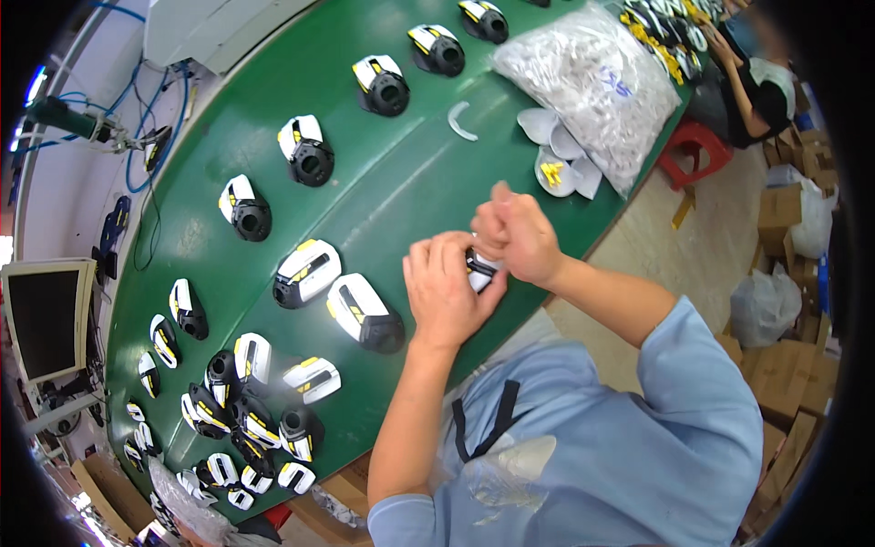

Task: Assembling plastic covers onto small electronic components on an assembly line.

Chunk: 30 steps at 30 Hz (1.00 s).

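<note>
My left hand (444, 290) is wrapped round a small white and black plastic housing (482, 270) near the table's front edge. Most of that housing is hidden under my fingers. My right hand (523, 239) is curled into a fist just above and against its far end. Whatever sits inside the fist, if anything, cannot be made out. To the left of my left hand, two white, black and yellow housings (308, 273) lie on the green table (401, 196).
More such housings (308, 150) form a curved row along the far side, with a pile (246, 410) at lower left. A bulging clear bag (592, 87), white cup-shaped pieces (565, 141), yellow bits (551, 173) and a curved white strip (462, 121) lie beyond my hands. Another person (761, 100) works at far right.
</note>
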{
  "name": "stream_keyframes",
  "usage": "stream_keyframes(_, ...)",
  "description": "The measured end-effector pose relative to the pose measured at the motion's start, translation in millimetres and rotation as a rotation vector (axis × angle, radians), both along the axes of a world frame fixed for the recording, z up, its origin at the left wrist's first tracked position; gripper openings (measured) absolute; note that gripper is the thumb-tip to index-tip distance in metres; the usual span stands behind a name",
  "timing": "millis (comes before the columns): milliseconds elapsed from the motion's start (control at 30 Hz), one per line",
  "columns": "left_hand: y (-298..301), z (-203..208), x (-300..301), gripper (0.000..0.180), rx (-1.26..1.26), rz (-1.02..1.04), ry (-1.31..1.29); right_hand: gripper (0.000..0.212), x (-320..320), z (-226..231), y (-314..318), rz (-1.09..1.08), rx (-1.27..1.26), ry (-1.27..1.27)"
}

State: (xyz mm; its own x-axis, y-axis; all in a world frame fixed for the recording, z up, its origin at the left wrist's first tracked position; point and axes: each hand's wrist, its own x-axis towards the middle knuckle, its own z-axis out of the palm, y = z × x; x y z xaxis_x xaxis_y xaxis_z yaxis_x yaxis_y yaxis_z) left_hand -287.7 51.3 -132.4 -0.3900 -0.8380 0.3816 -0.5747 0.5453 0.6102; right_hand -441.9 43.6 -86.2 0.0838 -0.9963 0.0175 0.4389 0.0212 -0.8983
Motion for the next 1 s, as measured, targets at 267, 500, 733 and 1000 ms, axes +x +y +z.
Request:
stream_keyframes(267,5.0,2.0,-0.4,0.064,0.003,0.042,-0.011,0.064,-22.2,65.3,7.8,0.317,-0.328,-0.299)
stream_keyframes(500,6.5,-4.0,-1.1,0.062,-0.042,0.086,-0.016,0.071,22.7,81.7,-41.0,-0.467,-0.879,0.204)
stream_keyframes(733,3.3,-3.5,2.4,0.076,-0.025,0.04,-0.131,0.061,28.7,18.5,-52.7,-0.247,-0.804,0.951)
stream_keyframes(1000,7.4,10.2,12.1,0.052,-0.026,-0.027,-0.012,0.076,6.9,15.7,-38.5,-0.218,-0.398,0.316)
